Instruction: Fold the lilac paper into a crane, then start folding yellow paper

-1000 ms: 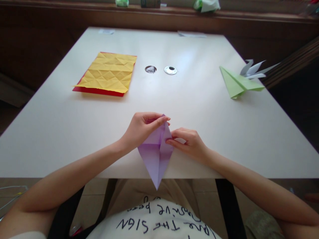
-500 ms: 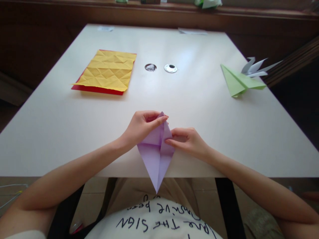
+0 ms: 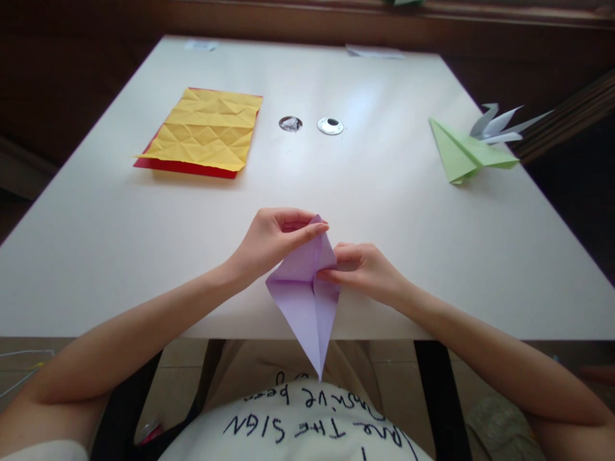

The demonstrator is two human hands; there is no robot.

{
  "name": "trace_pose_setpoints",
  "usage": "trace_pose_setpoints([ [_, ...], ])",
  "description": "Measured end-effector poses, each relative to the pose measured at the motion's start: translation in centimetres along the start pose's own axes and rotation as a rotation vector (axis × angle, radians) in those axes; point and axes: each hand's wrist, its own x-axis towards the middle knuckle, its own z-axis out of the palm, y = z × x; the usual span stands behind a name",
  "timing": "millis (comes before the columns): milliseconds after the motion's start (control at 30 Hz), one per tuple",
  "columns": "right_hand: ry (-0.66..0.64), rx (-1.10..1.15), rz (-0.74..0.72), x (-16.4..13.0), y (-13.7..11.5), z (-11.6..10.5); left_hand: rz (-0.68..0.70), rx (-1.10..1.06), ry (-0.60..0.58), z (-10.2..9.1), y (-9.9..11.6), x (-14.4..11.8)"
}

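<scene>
Between my hands is a sheet of purple origami paper, folded into a long kite shape with creases across and down its middle. Its lower point hangs past the table's front edge, over my lap. My left hand pinches the upper tip, thumb on top and fingers behind. On the right edge, about halfway up, my right hand grips the paper with its thumb in front; the other fingers are partly hidden behind it.
Creased yellow paper lies over red paper at the left. A green paper plane and a grey paper crane sit near the right edge. Two round cable holes are in the white table.
The purple paper's lower point has swung to the right. Its upper right part looks more spread out, and my left hand has shifted slightly right while both hands keep hold.
</scene>
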Motion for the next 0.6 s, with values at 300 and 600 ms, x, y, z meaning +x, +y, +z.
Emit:
trace_pose_setpoints([
  [300,0.001,0.007,0.042,0.07,-0.1,0.01,0.066,0.088,0.047,-0.1,0.14,-0.02],
  [600,-0.004,0.035,0.079,0.16,-0.09,-0.09,0.123,0.089,0.057,0.01,0.39,-0.39],
])
